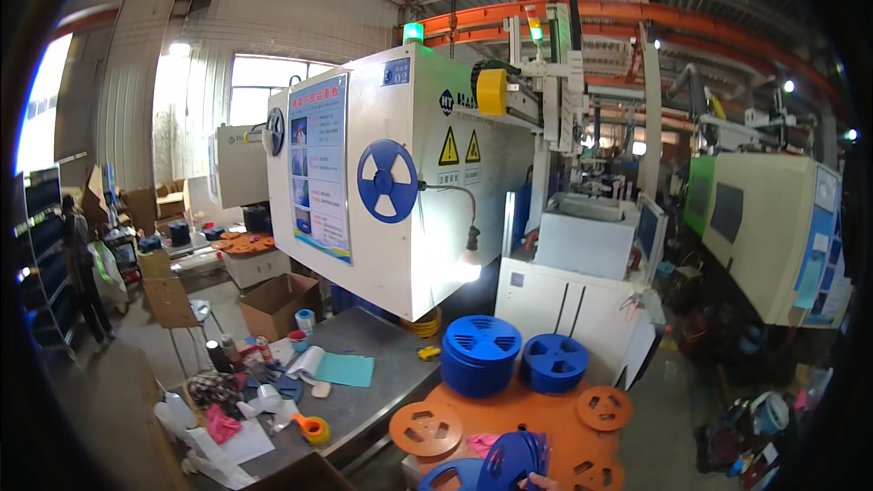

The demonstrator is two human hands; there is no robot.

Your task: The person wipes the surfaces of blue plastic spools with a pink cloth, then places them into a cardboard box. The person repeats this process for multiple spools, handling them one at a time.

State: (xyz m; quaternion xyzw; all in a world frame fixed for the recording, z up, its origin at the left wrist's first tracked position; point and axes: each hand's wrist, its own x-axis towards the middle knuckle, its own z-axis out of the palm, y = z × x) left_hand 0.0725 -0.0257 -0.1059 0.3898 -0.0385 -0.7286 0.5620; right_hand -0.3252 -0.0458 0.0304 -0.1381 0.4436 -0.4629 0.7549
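Observation:
At the lower edge, the fingertips of my right hand (540, 483) press against the edge of a tilted blue plastic reel (509, 460); most of the hand is cut off. Several thin rims show close together along this reel's right side, and another blue reel (447, 475) lies just left of it. They are over an orange round-edged tabletop (536, 411). Beyond them stand a tall stack of blue reels (480, 365) and a shorter blue stack (554, 364). Orange reels (425, 428) lie around the tabletop's edge. My left hand is out of the picture.
A white machine housing (364, 282) with a lit lamp (468, 265) overhangs the far side. Left of the reels, a grey worktable (364, 327) carries papers, orange tape (314, 429) and clutter. A white cabinet (546, 295) stands behind. A person (82, 264) is far left.

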